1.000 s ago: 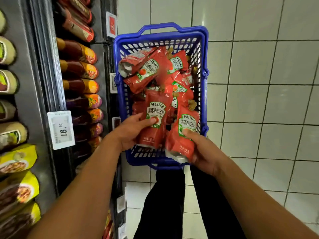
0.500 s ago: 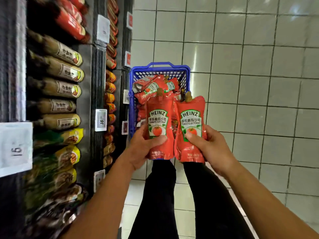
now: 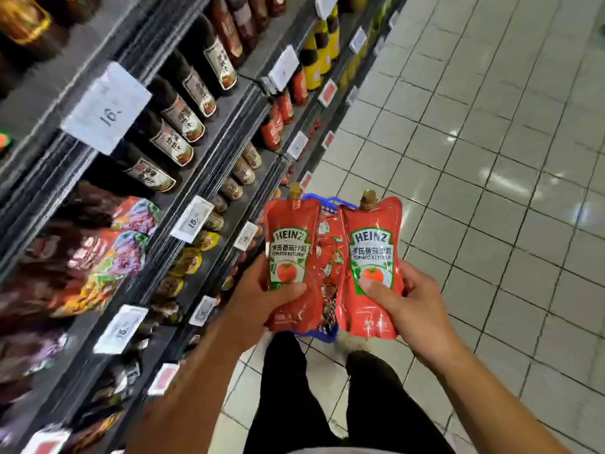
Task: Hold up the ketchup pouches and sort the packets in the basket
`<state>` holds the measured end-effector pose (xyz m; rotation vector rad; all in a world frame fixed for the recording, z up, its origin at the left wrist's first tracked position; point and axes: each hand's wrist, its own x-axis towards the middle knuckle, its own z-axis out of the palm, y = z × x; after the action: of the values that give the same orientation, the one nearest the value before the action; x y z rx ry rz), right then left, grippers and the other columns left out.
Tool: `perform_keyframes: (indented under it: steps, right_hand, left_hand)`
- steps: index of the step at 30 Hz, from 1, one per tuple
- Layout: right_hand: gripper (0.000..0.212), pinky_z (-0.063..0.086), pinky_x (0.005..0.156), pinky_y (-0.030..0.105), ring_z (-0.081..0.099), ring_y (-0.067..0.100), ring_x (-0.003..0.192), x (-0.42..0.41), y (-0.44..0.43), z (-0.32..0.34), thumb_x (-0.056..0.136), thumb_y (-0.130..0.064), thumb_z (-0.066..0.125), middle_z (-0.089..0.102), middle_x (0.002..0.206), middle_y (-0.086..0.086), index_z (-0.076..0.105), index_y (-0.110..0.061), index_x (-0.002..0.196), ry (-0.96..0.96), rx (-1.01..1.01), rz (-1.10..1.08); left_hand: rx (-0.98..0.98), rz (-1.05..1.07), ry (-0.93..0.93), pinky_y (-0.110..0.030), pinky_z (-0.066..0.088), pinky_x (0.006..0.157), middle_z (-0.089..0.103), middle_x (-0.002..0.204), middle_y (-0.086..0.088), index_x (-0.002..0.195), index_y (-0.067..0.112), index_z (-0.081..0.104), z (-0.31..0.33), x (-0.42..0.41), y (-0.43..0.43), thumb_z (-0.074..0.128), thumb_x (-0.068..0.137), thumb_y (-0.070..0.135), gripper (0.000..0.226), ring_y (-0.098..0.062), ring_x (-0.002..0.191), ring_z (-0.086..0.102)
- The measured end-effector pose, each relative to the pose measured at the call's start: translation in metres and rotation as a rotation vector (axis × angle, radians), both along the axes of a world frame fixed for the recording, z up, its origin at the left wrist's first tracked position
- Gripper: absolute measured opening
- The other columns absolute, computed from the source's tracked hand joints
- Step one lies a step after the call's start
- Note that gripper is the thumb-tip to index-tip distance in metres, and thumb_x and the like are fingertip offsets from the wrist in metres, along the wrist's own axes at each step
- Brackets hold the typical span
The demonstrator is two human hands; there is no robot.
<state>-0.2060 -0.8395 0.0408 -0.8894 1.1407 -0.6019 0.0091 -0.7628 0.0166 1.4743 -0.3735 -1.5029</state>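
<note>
Two ketchup pouches upright above blue basket (image 3: 322, 334): left hand (image 3: 258, 298) fingers clamped on left pouch (image 3: 291, 257), right hand (image 3: 412, 304) on right pouch (image 3: 373, 257). Best keep thumbs firm mid-label, spouts up, clear of shelf (image 3: 209, 152).

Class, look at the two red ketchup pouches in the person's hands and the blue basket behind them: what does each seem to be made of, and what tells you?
Left ketchup pouch and right ketchup pouch: probably flexible plastic film, glossy; they crease and catch highlights, with what look like hard brownish screw caps. Blue basket: likely rigid moulded plastic, judging by its perforated wall and even colour.
</note>
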Motion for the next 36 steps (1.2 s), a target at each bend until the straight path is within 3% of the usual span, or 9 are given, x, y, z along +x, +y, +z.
perform_keyframes:
  steps: [8, 11, 17, 21, 25, 29, 33, 36]
  right_hand:
    - [0.027, 0.058, 0.065, 0.025, 0.076, 0.023, 0.084, -0.008, -0.005, 0.056, 0.073, -0.021, 0.078, 0.078, 0.098, 0.005, 0.077, -0.03, 0.099, -0.053, -0.086, 0.308]
    - [0.027, 0.058, 0.066, 0.025, 0.076, 0.021, 0.085, 0.004, 0.005, 0.07, 0.075, -0.018, 0.076, 0.078, 0.099, 0.005, 0.077, -0.029, 0.1, -0.086, -0.13, 0.419]
    - [0.028, 0.059, 0.071, 0.03, 0.075, 0.023, 0.088, 0.037, 0.046, 0.09, 0.076, -0.018, 0.083, 0.078, 0.1, 0.007, 0.076, -0.027, 0.102, -0.137, -0.2, 0.657]
    - [0.028, 0.059, 0.07, 0.027, 0.075, 0.019, 0.087, 0.058, 0.094, 0.101, 0.074, -0.022, 0.078, 0.078, 0.097, 0.003, 0.076, -0.033, 0.099, -0.153, -0.24, 0.802]
    - [0.027, 0.058, 0.066, 0.024, 0.075, 0.017, 0.083, 0.077, 0.155, 0.112, 0.074, -0.02, 0.082, 0.079, 0.094, 0.001, 0.077, -0.035, 0.096, -0.172, -0.266, 0.991]
    - [0.027, 0.061, 0.071, 0.031, 0.075, 0.021, 0.085, 0.091, 0.229, 0.121, 0.072, -0.027, 0.077, 0.078, 0.095, 0.001, 0.076, -0.034, 0.097, -0.191, -0.278, 1.124]
    - [0.026, 0.058, 0.068, 0.025, 0.075, 0.018, 0.085, 0.101, 0.307, 0.125, 0.075, -0.024, 0.077, 0.078, 0.096, 0.002, 0.075, -0.023, 0.101, -0.244, -0.288, 1.251]
    - [0.024, 0.059, 0.071, 0.028, 0.075, 0.018, 0.086, 0.105, 0.365, 0.13, 0.078, -0.022, 0.082, 0.078, 0.097, 0.001, 0.076, -0.032, 0.099, -0.276, -0.321, 1.331]
  left_hand:
    - [-0.148, 0.38, 0.109, -0.033, 0.059, 0.068, 0.075, 0.1, -0.01, 0.103, 0.029, 0.074, 0.05, -0.047, 0.054, 0.077, 0.067, 0.003, 0.045, -0.023, 0.087, 0.073]
    - [-0.189, 0.528, 0.141, -0.032, 0.059, 0.067, 0.075, 0.101, -0.012, 0.109, 0.021, 0.071, 0.063, -0.054, 0.081, 0.086, 0.062, 0.009, 0.051, -0.023, 0.084, 0.073]
    - [-0.192, 0.77, 0.091, -0.034, 0.06, 0.065, 0.075, 0.108, -0.013, 0.117, 0.021, 0.069, 0.083, -0.058, 0.15, 0.078, 0.07, 0.019, 0.048, -0.025, 0.085, 0.074]
    - [-0.241, 0.895, 0.048, -0.033, 0.059, 0.065, 0.075, 0.11, -0.011, 0.108, 0.03, 0.074, 0.097, -0.064, 0.209, 0.082, 0.068, 0.028, 0.041, -0.023, 0.086, 0.075]
    - [-0.251, 1.043, -0.015, -0.034, 0.059, 0.065, 0.073, 0.115, -0.014, 0.109, 0.029, 0.073, 0.106, -0.076, 0.282, 0.075, 0.078, 0.021, 0.032, -0.025, 0.087, 0.074]
    - [-0.257, 1.154, -0.071, -0.036, 0.059, 0.069, 0.073, 0.114, -0.013, 0.113, 0.03, 0.071, 0.121, -0.09, 0.361, 0.083, 0.072, 0.032, 0.043, -0.027, 0.092, 0.074]
    - [-0.278, 1.283, -0.098, -0.038, 0.059, 0.07, 0.072, 0.116, -0.017, 0.114, 0.028, 0.07, 0.131, -0.104, 0.44, 0.084, 0.065, 0.035, 0.051, -0.031, 0.093, 0.073]
    - [-0.319, 1.345, -0.126, -0.038, 0.059, 0.072, 0.072, 0.115, -0.017, 0.113, 0.027, 0.071, 0.137, -0.114, 0.495, 0.09, 0.065, 0.037, 0.053, -0.031, 0.095, 0.073]
